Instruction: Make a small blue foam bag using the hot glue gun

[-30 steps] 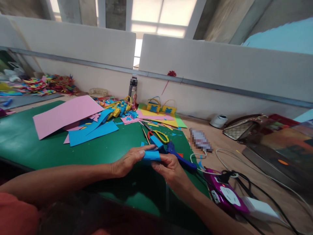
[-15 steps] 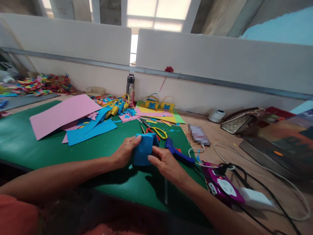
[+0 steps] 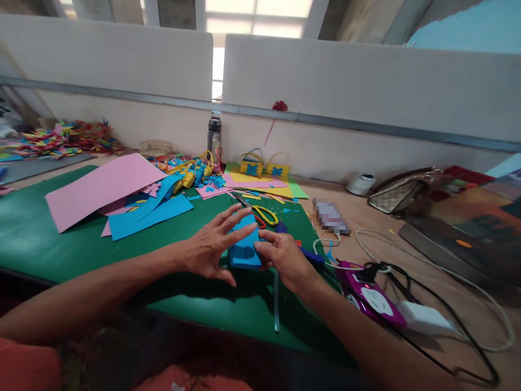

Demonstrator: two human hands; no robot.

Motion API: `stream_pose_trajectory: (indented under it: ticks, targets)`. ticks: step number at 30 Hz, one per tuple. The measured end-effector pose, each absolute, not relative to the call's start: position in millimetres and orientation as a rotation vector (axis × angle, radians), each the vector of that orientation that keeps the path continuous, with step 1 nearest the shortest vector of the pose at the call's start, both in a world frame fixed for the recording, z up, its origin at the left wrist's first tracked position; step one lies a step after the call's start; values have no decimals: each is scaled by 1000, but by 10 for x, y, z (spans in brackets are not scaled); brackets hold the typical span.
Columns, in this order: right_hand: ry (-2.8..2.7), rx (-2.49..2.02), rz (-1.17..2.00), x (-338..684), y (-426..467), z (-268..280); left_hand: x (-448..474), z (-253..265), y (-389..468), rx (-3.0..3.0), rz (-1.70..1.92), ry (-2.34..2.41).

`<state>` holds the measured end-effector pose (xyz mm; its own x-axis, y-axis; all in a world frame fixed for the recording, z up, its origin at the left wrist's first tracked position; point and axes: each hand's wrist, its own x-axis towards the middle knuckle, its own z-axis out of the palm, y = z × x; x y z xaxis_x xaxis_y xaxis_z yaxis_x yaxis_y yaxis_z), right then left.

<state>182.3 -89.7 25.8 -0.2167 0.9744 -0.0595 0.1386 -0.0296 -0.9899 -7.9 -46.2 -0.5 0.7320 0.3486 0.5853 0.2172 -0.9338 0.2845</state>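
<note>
A folded piece of blue craft paper [image 3: 245, 254] is held over the green mat [image 3: 195, 304]. My right hand [image 3: 287, 258] pinches its right edge between thumb and fingers. Spread wide, my left hand [image 3: 214, 244] reaches across the paper's left side and top; I cannot tell whether its fingertips touch it. Just behind lie scissors [image 3: 265, 215] with yellow and red handles. A blue glue gun [image 3: 312, 256] lies to the right, partly hidden by my right hand. A clear glue stick [image 3: 277, 304] rests on the mat below that hand.
Pink sheets [image 3: 101, 187] and blue sheets [image 3: 150, 217] lie on the left. Small yellow paper bags [image 3: 251, 167] stand at the back by a heap of scraps. On the right are a purple power strip [image 3: 372, 296], cables, a blurred phone [image 3: 330, 216] and a handbag [image 3: 401, 190].
My left hand has let go of the blue paper's left edge and spread its fingers over it. The paper has shifted slightly right and tilted, still in my right hand.
</note>
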Motion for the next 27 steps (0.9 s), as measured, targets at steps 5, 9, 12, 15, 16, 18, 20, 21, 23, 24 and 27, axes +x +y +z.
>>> stream_pose_trajectory:
  ticks: [5,9,12,15,16,18,20,21,23,24,27]
  targets:
    - [-1313,-1146,1466,1790,-968,280,13,-114,-451,2735,968,454]
    - [-1349,-1068,1410,1767,-1055,311,53,-117,-485,2608,1013,500]
    - [-1482,-1039,1358,1751,-1096,334,77,-104,-519,2488,1022,554]
    - [-1580,-1088,1330,1744,-1107,341,94,-99,-550,2402,998,588]
    - [-1598,-1112,1311,1745,-1107,341,93,-95,-556,2384,974,588]
    - [-1607,-1138,1268,1752,-1104,342,76,-83,-557,2320,908,598]
    - [-1591,-1138,1248,1761,-1104,348,43,-69,-539,2200,840,629]
    - [-1580,-1138,1243,1766,-1106,354,25,-64,-524,2130,817,637]
    - [-1562,-1141,1239,1774,-1111,367,-7,-57,-488,2007,793,624]
    - [-1554,-1142,1244,1777,-1112,372,-17,-56,-471,1963,780,607]
    - [-1517,-1125,1301,1792,-1104,366,-20,-55,-442,1883,741,583]
